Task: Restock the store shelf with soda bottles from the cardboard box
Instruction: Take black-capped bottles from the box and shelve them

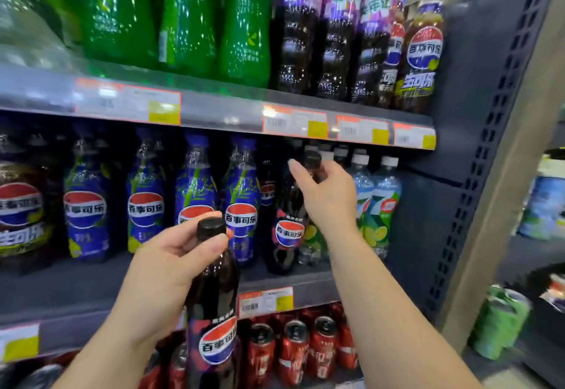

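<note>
The store shelf [315, 289] fills your view, three tiers of it, with the grey perforated upright [489, 144] well off to the right of both your hands. On the top tier, above your right grip, stand big green bottles [244, 31] and dark purple-labelled ones [336, 31]. The middle tier carries blue-labelled cola bottles [143, 199] to the left of your right grip and clear lemon-lime bottles [380, 205] just to its right. Red cans [293, 349] sit on the bottom tier, below your right forearm and just right of the bottle in your left hand.

Your right hand [328, 193] reaches into the middle tier and grips a dark soda bottle [289, 226] by the neck, fingers curled just under its black cap [312, 160]. That bottle stands upright at the front of the tier, between the blue-labelled bottles and the lemon-lime ones; whether its base rests fully on the shelf you cannot tell.

Your left hand [171, 263] holds a second dark soda bottle [214, 312] out in front of the shelf, lower and nearer to you than your right grip. Thumb and fingers close round its neck just below the black cap [211, 227], and the bottle hangs upright, its red-and-blue label facing you.
</note>
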The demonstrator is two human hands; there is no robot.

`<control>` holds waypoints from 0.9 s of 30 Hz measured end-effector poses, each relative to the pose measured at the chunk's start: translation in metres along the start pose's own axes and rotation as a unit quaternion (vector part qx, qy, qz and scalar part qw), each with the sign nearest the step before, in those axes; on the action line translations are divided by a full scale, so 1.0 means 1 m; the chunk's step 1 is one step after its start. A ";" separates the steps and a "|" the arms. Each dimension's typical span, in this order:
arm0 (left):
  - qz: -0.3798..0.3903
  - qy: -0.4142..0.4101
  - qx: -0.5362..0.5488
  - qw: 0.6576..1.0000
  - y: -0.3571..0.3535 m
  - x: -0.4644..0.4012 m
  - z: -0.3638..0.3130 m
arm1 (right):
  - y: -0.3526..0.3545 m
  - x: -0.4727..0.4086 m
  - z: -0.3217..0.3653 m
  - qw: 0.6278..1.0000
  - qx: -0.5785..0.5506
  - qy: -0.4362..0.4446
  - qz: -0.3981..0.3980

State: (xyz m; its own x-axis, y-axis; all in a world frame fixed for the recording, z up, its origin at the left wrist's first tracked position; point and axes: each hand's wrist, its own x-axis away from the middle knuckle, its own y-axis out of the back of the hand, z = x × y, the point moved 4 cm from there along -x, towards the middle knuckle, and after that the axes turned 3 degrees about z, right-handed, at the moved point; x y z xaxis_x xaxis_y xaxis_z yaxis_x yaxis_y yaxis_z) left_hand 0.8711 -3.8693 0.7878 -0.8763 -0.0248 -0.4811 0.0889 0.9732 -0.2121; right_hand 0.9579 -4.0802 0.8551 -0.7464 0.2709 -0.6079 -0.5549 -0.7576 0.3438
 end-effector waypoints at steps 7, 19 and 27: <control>-0.035 -0.001 -0.012 0.999 0.000 -0.003 0.001 | -0.023 -0.016 0.005 0.997 0.019 0.004 0.072; -0.048 0.007 -0.021 0.999 -0.004 -0.003 0.013 | -0.023 0.012 -0.023 0.994 -0.046 0.093 0.016; -0.040 0.017 -0.015 0.999 -0.009 0.002 0.017 | -0.022 0.025 -0.038 0.981 0.026 0.182 -0.055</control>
State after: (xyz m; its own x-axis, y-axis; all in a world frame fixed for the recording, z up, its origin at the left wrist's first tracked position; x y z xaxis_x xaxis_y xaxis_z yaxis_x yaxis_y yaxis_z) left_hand 0.8768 -3.8819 0.7743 -0.8952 -0.0956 -0.4352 0.0041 0.9749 -0.2226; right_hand 0.9658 -4.0796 0.8054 -0.5053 0.1122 -0.8556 -0.6503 -0.7013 0.2921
